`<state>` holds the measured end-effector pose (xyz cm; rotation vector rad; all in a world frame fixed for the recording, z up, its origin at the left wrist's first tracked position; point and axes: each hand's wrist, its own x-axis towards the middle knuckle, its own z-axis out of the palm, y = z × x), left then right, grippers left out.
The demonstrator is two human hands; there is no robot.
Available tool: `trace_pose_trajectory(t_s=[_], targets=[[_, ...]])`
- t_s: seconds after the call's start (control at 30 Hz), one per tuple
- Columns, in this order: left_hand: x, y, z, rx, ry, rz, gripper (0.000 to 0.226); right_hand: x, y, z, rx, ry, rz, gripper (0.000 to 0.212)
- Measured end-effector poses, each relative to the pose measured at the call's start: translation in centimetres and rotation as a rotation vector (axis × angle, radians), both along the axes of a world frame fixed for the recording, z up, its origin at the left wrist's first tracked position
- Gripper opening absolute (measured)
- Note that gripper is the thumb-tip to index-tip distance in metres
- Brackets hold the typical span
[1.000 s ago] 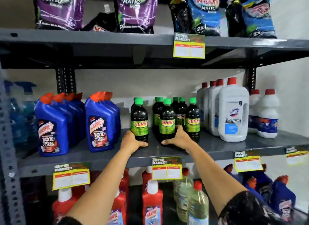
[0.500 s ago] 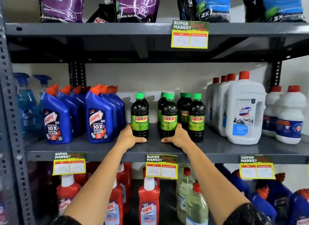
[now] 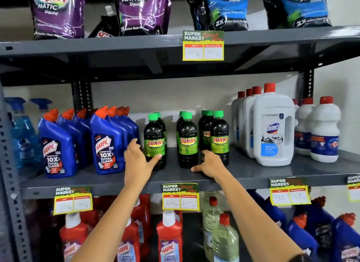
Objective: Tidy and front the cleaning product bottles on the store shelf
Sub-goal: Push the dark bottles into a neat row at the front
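Note:
Dark Sunny bottles with green caps stand in three short rows on the grey middle shelf. My left hand wraps the lower part of the left front Sunny bottle, thumb across its front, fingers up its left side. My right hand holds the base of the middle front Sunny bottle, thumb on the shelf before it, fingers tucked between it and the right front Sunny bottle. All three labels face forward.
Blue Harpic bottles crowd close on the left, white Domex jugs on the right. Detergent pouches fill the shelf above. Red Harpic bottles and clear bottles stand below. Price tags hang on the shelf edge.
Both hands stay at the same two bottles. My left fingers have spread and slid up the bottle's left side. The view has shifted slightly.

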<state>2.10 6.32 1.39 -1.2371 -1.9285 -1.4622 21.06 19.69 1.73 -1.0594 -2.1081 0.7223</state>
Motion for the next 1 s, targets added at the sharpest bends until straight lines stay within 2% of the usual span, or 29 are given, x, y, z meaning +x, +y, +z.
trace_pose_trajectory(t_s=[0.07, 0.1, 0.13, 0.2, 0.27, 0.33, 0.4, 0.47, 0.8, 1.0], targets=[[2.3, -0.4, -0.2, 0.175, 0.102, -0.090, 0.066, 2.3, 0.7, -0.3, 0.057, 0.021, -0.103, 0.042], [3.5, -0.1, -0.2, 0.159, 0.099, -0.165, 0.061, 3.4, 1.0, -0.3, 0.091, 0.047, -0.178, 0.041], [4.7, 0.5, 0.0, 0.090, 0.064, -0.239, 0.064, 4.3, 1.5, -0.2, 0.124, 0.071, -0.253, 0.049], [6.2, 2.9, 0.3, -0.086, -0.060, -0.357, 0.083, 5.5, 2.6, 0.3, 0.125, 0.103, -0.314, 0.078], [7.2, 5.2, 0.6, -0.205, -0.241, -0.413, 0.107, 5.9, 3.3, 1.0, 0.012, 0.144, -0.203, 0.100], [7.7, 6.9, 0.9, -0.280, -0.413, -0.417, 0.124, 5.7, 3.8, 1.2, -0.056, 0.169, -0.066, 0.110], [7.6, 7.8, 1.0, -0.372, -0.480, -0.374, 0.133, 5.3, 4.2, 0.9, -0.022, 0.140, -0.048, 0.106], [7.5, 8.2, 0.9, -0.416, -0.471, -0.305, 0.132, 5.0, 4.5, 0.6, -0.002, 0.109, -0.058, 0.103], [7.2, 8.0, 0.5, -0.326, -0.463, -0.250, 0.126, 4.7, 4.9, 0.4, 0.016, 0.060, -0.021, 0.095], [8.0, 7.5, 0.7, -0.381, -0.449, -0.250, 0.121, 5.1, 4.3, 0.6, -0.019, 0.033, 0.000, 0.095]])
